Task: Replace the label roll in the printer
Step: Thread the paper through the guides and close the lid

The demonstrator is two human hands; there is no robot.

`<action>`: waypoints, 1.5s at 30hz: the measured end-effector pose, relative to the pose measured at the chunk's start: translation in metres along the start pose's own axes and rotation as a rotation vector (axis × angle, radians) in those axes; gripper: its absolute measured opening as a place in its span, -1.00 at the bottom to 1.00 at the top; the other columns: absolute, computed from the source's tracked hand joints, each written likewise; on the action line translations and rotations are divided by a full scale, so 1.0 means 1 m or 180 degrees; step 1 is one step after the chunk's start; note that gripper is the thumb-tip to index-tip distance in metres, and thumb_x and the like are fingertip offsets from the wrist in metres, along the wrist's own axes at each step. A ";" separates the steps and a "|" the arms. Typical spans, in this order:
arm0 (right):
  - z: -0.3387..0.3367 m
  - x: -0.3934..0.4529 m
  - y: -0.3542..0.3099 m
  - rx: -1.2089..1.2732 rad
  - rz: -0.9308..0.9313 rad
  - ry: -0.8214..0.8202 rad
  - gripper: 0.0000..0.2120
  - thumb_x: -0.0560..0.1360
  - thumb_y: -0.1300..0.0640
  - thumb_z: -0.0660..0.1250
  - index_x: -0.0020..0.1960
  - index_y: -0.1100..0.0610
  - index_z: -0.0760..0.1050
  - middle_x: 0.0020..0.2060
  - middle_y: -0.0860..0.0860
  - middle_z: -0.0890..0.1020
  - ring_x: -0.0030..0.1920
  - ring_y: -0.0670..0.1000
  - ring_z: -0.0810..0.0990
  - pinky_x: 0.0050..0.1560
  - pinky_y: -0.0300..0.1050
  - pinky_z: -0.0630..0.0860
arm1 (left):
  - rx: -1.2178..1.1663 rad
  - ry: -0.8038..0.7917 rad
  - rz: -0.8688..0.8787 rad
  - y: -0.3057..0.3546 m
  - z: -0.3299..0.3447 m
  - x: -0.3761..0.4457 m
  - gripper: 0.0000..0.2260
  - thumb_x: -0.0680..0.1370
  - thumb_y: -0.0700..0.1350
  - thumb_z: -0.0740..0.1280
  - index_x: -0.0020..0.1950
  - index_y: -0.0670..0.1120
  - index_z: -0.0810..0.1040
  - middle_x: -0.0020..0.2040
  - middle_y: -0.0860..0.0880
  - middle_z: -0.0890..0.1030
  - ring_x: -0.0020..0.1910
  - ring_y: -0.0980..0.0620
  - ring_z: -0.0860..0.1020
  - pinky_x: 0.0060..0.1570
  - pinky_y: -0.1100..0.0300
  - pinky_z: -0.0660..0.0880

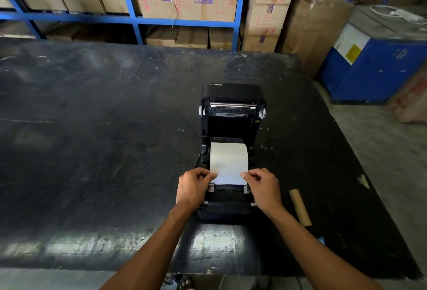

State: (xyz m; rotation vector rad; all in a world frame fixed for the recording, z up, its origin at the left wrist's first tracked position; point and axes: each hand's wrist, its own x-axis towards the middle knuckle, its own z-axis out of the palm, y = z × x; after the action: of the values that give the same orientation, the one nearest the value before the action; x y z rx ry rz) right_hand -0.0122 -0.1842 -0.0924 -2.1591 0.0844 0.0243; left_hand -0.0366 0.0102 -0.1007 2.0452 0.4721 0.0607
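Between my hands, printer sits on the black tabletop, lid tipped up and back. White label roll is seated in the open bay just beyond my fingertips, its loose end drawn toward me. Left hand pinches the sheet's left edge, thumb against forefinger. Right hand pinches the right edge the same way. Paper end lies over the front guides, both hands resting above the printer's front. Bare cardboard core lies on the tabletop just right of my right wrist, apart from the printer.
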 end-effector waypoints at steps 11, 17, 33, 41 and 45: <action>0.002 0.001 0.002 -0.0415 -0.0036 -0.0119 -0.86 0.47 0.06 0.45 -0.12 0.14 0.66 -0.23 -0.04 0.50 -0.08 0.10 0.55 -0.05 0.03 0.54 | 0.0293 -0.0196 -0.0307 0.001 -0.001 -0.001 -0.88 0.43 0.04 0.52 -0.17 0.01 0.73 -0.30 0.10 0.69 -0.28 0.15 0.63 -0.33 0.27 0.50; -0.005 0.009 0.006 -0.0732 0.0132 -0.0450 -0.81 0.49 0.02 0.42 -0.17 0.14 0.65 -0.15 0.04 0.52 -0.01 0.10 0.50 0.01 -0.01 0.47 | 0.0326 -0.0445 -0.0505 0.005 -0.005 0.008 -0.87 0.42 0.04 0.51 -0.25 0.01 0.73 -0.24 0.03 0.73 -0.22 0.07 0.67 -0.19 0.17 0.59; -0.014 0.023 -0.014 -0.0817 0.0661 -0.1159 -0.64 0.48 0.11 0.41 -0.43 0.14 0.38 -0.35 0.20 0.54 -0.21 0.11 0.62 -0.03 0.02 0.55 | 0.0578 -0.0648 -0.0578 0.009 -0.008 0.017 -0.82 0.41 0.02 0.54 -0.14 -0.08 0.74 -0.14 -0.07 0.74 -0.18 0.02 0.66 -0.09 0.08 0.63; -0.014 0.023 -0.010 -0.1159 0.0417 -0.1264 -0.64 0.49 0.10 0.36 -0.44 0.11 0.35 -0.46 0.08 0.37 -0.41 0.03 0.39 -0.29 -0.11 0.36 | 0.0437 -0.0730 -0.0627 0.009 -0.007 0.020 -0.77 0.41 0.01 0.55 -0.09 -0.13 0.74 -0.07 -0.09 0.75 -0.11 0.01 0.68 -0.08 0.15 0.57; -0.016 0.018 -0.013 -0.1103 0.0360 -0.1126 -0.73 0.46 0.10 0.40 -0.33 0.12 0.38 -0.43 -0.01 0.39 -0.41 -0.01 0.37 -0.36 -0.16 0.31 | 0.0399 -0.0686 -0.0661 0.007 -0.006 0.018 -0.81 0.42 0.00 0.54 -0.09 -0.11 0.75 -0.04 -0.08 0.74 -0.06 0.01 0.67 0.02 0.10 0.59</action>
State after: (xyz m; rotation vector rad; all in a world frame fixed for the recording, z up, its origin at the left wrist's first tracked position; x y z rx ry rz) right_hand 0.0060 -0.1915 -0.0739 -2.4569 -0.0040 0.5177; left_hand -0.0193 0.0185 -0.0940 2.0839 0.5607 -0.3188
